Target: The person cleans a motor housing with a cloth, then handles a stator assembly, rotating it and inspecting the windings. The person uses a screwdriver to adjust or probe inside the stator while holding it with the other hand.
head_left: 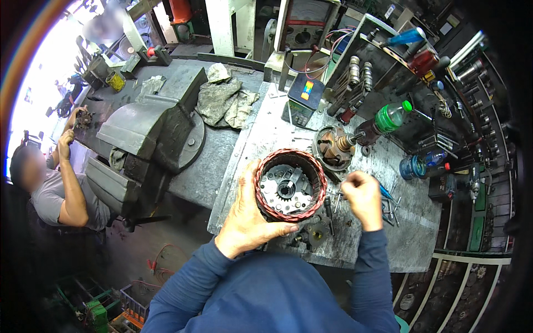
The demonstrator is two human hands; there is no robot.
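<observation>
My left hand (244,216) is wrapped round the left side of an alternator stator (322,191), a ring edged with reddish copper windings, its thumb lying along the near side. Inside the ring shows a metal end housing (286,190) with a round hole at its centre. To the right of the stator my right hand (363,200) is closed, its fingertips pinched together; whatever they hold, if anything, is hidden. Just beyond the ring sits an alternator rotor (333,149) with copper-coloured parts and a shaft. Small metal parts (316,233) lie on the near side of the bench.
A large bench vise (147,130) stands at left beside a grey rag (225,102). Behind the rotor are a digital scale (302,102) and a green-capped bottle (391,116). Tools line the rack at right. Another person (66,191) works at far left.
</observation>
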